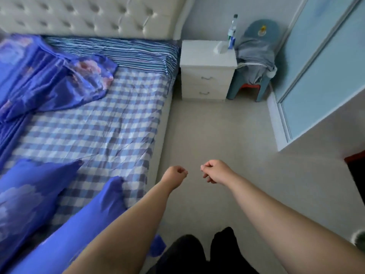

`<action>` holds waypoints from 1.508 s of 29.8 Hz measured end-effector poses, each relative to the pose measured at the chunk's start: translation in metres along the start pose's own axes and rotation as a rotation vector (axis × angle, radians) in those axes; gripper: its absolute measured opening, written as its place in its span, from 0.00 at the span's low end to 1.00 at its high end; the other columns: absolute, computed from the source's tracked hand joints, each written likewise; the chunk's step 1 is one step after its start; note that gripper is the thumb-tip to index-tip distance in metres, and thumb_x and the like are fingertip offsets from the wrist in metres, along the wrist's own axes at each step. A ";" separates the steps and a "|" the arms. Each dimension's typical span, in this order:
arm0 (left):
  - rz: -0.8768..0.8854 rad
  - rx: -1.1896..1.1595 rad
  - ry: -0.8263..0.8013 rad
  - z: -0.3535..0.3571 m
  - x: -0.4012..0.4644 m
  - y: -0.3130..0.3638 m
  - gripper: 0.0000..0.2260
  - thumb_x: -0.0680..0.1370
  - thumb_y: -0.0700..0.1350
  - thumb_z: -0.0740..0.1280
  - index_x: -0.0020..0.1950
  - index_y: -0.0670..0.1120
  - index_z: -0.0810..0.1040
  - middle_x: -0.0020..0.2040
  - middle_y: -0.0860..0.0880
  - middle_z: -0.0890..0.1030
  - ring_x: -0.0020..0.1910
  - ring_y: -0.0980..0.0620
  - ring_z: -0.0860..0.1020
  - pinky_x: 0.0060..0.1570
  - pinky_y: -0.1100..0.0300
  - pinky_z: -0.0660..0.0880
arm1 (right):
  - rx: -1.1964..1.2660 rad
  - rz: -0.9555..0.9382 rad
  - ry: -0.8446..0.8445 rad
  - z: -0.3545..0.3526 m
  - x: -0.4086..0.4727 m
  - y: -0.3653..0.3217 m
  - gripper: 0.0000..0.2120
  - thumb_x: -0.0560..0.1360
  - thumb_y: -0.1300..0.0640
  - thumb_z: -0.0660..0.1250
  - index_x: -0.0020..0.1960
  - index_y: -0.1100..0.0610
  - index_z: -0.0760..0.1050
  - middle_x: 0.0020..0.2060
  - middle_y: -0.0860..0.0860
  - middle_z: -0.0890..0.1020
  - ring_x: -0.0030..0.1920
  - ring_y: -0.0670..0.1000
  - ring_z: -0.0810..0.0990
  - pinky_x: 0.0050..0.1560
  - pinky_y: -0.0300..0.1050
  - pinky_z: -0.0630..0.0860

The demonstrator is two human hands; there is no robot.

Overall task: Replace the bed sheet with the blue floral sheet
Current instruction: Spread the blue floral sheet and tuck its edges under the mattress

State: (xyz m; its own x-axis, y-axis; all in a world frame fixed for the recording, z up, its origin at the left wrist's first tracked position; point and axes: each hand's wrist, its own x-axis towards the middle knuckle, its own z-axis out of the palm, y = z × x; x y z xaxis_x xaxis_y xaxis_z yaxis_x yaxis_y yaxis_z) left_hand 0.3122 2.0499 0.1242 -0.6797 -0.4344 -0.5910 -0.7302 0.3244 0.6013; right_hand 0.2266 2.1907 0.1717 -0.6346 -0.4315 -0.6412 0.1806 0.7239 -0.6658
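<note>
Both hands out over the floor at 6 o'clock, beside the bed. Left hand (pixel 176 173) curled into a fist, holding nothing; right hand (pixel 214 172) likewise, fingers loosely folded. Blue floral sheet (pixel 45 80) lies bunched from 8 to 10 o'clock on the checked sheet (pixel 102 123), probably awaiting spreading. Nightstand (pixel 207 70) at 12.

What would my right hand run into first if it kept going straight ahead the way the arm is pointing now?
Probably nothing soon: the right hand hangs over bare floor beside the bed. Its forearm points roughly toward the white nightstand, so that looks like the first thing in line, though depth is hard to judge here.
</note>
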 end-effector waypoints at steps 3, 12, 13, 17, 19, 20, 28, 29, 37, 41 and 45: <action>-0.087 -0.111 0.076 -0.022 0.040 0.028 0.11 0.79 0.47 0.65 0.52 0.41 0.80 0.43 0.48 0.77 0.42 0.51 0.74 0.41 0.63 0.68 | -0.074 -0.031 -0.083 -0.030 0.060 -0.046 0.11 0.80 0.57 0.59 0.38 0.55 0.69 0.32 0.50 0.77 0.27 0.47 0.72 0.29 0.38 0.67; -0.324 -0.353 0.252 -0.129 0.180 0.031 0.07 0.78 0.48 0.64 0.43 0.46 0.77 0.42 0.47 0.78 0.38 0.51 0.74 0.41 0.59 0.70 | -0.215 -0.126 -0.357 -0.004 0.229 -0.209 0.12 0.81 0.56 0.59 0.38 0.55 0.70 0.33 0.51 0.77 0.28 0.47 0.72 0.30 0.38 0.67; -0.345 -0.364 0.257 -0.149 0.202 0.033 0.07 0.78 0.48 0.64 0.44 0.46 0.77 0.43 0.47 0.78 0.39 0.51 0.74 0.42 0.60 0.70 | -0.222 -0.124 -0.366 0.000 0.252 -0.233 0.13 0.81 0.56 0.58 0.38 0.55 0.70 0.33 0.51 0.77 0.28 0.47 0.72 0.29 0.38 0.66; -0.406 -0.434 0.275 -0.219 0.266 0.046 0.07 0.78 0.49 0.64 0.48 0.46 0.79 0.47 0.46 0.81 0.44 0.47 0.77 0.48 0.57 0.76 | -0.262 -0.127 -0.408 0.005 0.318 -0.309 0.12 0.81 0.56 0.59 0.38 0.55 0.70 0.33 0.51 0.77 0.28 0.47 0.72 0.29 0.37 0.67; -0.414 -0.462 0.291 -0.251 0.295 0.054 0.08 0.78 0.48 0.64 0.48 0.45 0.79 0.46 0.47 0.81 0.41 0.49 0.78 0.45 0.57 0.76 | -0.265 -0.131 -0.431 0.003 0.350 -0.343 0.10 0.80 0.57 0.59 0.41 0.56 0.72 0.34 0.51 0.78 0.28 0.47 0.73 0.30 0.38 0.68; -0.418 -0.475 0.300 -0.266 0.310 0.057 0.08 0.79 0.48 0.64 0.48 0.45 0.78 0.46 0.47 0.81 0.38 0.51 0.76 0.40 0.59 0.74 | -0.271 -0.130 -0.443 0.002 0.369 -0.360 0.08 0.80 0.57 0.59 0.44 0.57 0.72 0.34 0.51 0.78 0.29 0.47 0.73 0.30 0.38 0.68; -0.582 -0.631 0.442 -0.343 0.437 0.067 0.10 0.80 0.49 0.62 0.52 0.45 0.78 0.49 0.47 0.81 0.39 0.51 0.75 0.37 0.60 0.71 | -0.536 -0.168 -0.585 0.010 0.537 -0.481 0.09 0.78 0.57 0.61 0.39 0.55 0.72 0.34 0.51 0.78 0.30 0.48 0.74 0.31 0.39 0.70; -0.603 -0.654 0.460 -0.351 0.450 0.071 0.09 0.80 0.49 0.61 0.51 0.46 0.78 0.47 0.47 0.81 0.38 0.52 0.75 0.36 0.61 0.70 | -0.580 -0.194 -0.607 0.011 0.554 -0.499 0.09 0.78 0.57 0.62 0.40 0.55 0.72 0.35 0.51 0.78 0.30 0.48 0.75 0.32 0.39 0.70; -0.727 -0.794 0.587 -0.414 0.540 0.068 0.10 0.81 0.50 0.60 0.53 0.46 0.77 0.38 0.51 0.75 0.34 0.52 0.72 0.33 0.59 0.69 | -0.791 -0.360 -0.741 0.059 0.655 -0.600 0.08 0.78 0.53 0.62 0.43 0.56 0.73 0.39 0.51 0.79 0.37 0.49 0.77 0.36 0.40 0.72; -0.796 -0.803 0.596 -0.446 0.586 0.039 0.09 0.81 0.50 0.59 0.55 0.48 0.75 0.46 0.51 0.77 0.41 0.51 0.75 0.39 0.57 0.72 | -0.853 -0.424 -0.790 0.111 0.704 -0.622 0.08 0.78 0.51 0.63 0.47 0.56 0.76 0.42 0.50 0.78 0.44 0.52 0.78 0.42 0.44 0.75; -0.831 -0.811 0.626 -0.472 0.624 0.005 0.09 0.81 0.49 0.59 0.58 0.49 0.74 0.48 0.52 0.76 0.43 0.51 0.74 0.40 0.58 0.70 | -0.850 -0.499 -0.805 0.161 0.751 -0.636 0.07 0.77 0.55 0.65 0.52 0.55 0.78 0.45 0.47 0.77 0.47 0.48 0.74 0.48 0.41 0.69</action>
State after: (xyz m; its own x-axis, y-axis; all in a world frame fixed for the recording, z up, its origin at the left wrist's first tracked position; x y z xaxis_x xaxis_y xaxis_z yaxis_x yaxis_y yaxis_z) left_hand -0.0829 1.3833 0.0119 0.2551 -0.6421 -0.7229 -0.5142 -0.7232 0.4610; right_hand -0.2441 1.3195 0.0520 0.1928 -0.7432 -0.6407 -0.6711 0.3765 -0.6386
